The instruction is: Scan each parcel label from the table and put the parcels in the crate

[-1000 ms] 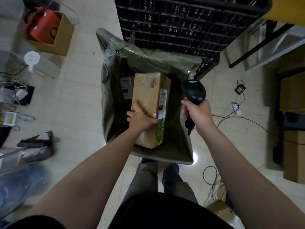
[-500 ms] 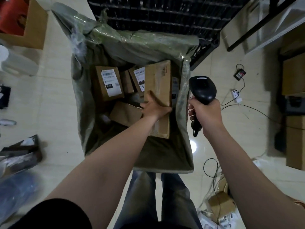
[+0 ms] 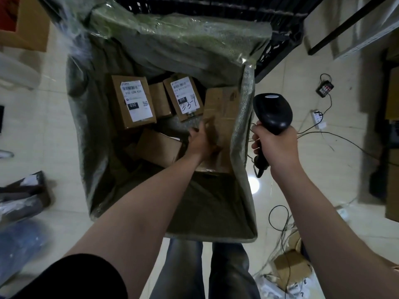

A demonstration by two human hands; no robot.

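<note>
Setting the parcel (image 3: 222,108) against the right wall of the lined crate (image 3: 207,236), probably saving room beside the labelled parcels (image 3: 133,100) lying there. Reaching the left hand (image 3: 201,140) deep inside, arm nearly straight, touching that parcel; too blurred for telling grip from release. Holding the scanner (image 3: 271,113) outside, clear of the crate, clenching its handle in the right hand (image 3: 276,145).

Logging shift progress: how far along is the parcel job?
Done: the 032 parcel and 010 parcel, among others, lie in the lined crate. In hand: the left hand touches a tall parcel by the crate's right wall; the right hand grips the scanner. Left: the table is out of view, so the remainder is unknown.
</note>
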